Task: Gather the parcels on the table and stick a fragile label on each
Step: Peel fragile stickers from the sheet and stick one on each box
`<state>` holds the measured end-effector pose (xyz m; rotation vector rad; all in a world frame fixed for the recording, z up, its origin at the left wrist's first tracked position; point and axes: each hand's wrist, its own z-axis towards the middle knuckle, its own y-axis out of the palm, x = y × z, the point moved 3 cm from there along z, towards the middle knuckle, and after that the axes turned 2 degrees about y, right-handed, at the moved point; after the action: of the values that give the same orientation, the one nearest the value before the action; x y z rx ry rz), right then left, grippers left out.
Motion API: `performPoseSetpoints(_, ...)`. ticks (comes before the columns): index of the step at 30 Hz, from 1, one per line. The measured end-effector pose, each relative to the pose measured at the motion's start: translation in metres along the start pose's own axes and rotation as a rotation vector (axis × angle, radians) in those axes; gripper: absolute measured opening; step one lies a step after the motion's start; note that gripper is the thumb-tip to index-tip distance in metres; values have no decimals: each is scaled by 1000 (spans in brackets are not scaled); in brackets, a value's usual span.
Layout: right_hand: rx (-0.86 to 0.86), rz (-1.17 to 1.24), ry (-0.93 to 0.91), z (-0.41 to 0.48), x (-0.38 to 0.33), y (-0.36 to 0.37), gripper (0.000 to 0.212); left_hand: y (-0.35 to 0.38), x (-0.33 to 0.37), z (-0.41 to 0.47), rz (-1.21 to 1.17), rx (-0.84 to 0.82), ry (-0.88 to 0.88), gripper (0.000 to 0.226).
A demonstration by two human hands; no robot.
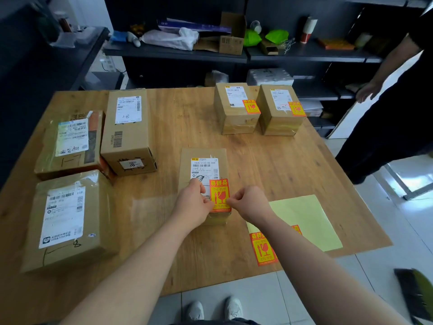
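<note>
Pressing on the red-and-yellow fragile label [219, 195], both hands meet over the small brown cardboard parcel with a white shipping slip [203, 168] near the middle of the wooden bench [187, 118]. The left hand [193, 202] is curled with its grip pinching the label's left edge; the right hand [249, 202] is curled too, its grip nipping the label's right edge. The label lies on the near end of that parcel's top, overlapping the slip's corner.

Beyond this parcel, two squat brown boxes stand side by side: the left one [235, 109] and the right one [278, 111], each already bearing a red-and-yellow sticker. To the parcel's left sit three unlabelled ones: a long upright carton [127, 132], a flat taped box [70, 144] beside it, and a larger flat box [65, 221] nearest the person. Just right of the parcel lies a pale yellow backing sheet [304, 221] with a spare fragile sticker [263, 249] still on it.
</note>
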<state>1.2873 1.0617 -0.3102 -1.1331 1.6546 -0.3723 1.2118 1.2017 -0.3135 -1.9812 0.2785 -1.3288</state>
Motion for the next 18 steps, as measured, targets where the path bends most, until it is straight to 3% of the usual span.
performPoseSetpoints(9,30,-38,28,1,-3,1,17,1,0,3,48,15,5,31)
performPoseSetpoints(18,85,-90,17,-1,-5,-2,20,0,-2,2,41,35,77,20)
